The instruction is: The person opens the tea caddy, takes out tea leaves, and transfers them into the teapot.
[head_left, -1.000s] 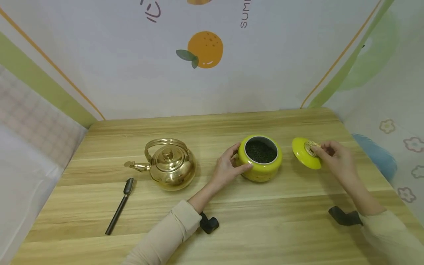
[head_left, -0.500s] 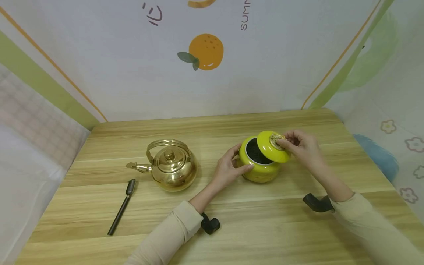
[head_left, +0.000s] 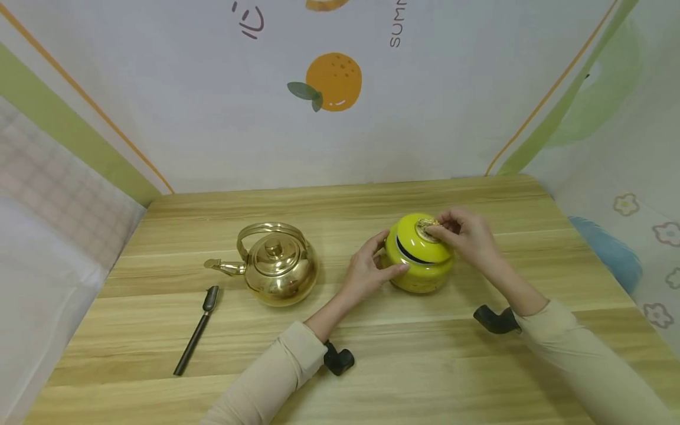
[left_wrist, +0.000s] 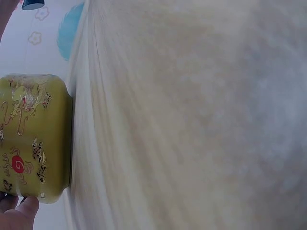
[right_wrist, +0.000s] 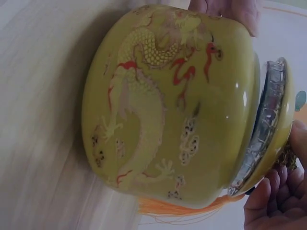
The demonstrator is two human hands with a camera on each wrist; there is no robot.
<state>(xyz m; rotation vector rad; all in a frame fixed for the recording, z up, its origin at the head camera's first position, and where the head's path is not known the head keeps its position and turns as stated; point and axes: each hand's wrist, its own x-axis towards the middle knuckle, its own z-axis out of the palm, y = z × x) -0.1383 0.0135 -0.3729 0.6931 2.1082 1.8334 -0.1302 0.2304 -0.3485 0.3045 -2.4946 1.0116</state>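
Note:
A yellow ceramic jar stands upright on the table. My left hand holds its left side, thumb at the front and fingers around the back. My right hand pinches the gold knob of the yellow lid. That lid sits tilted on the jar's mouth, with a dark gap at the front left. In the right wrist view, the lid's clear ridged seal is partly outside the rim, and a dragon decorates the jar wall. The jar's contents are hidden now.
A brass kettle with a raised handle stands left of the jar, spout pointing left. Farther left lies a dark, long-handled scoop. A printed white cloth hangs behind the wooden table. An orange tassel shows beyond the jar.
My right hand has brought the lid leftward from beside the jar onto its mouth, covering the dark leafy contents. My left hand has kept its hold on the jar.

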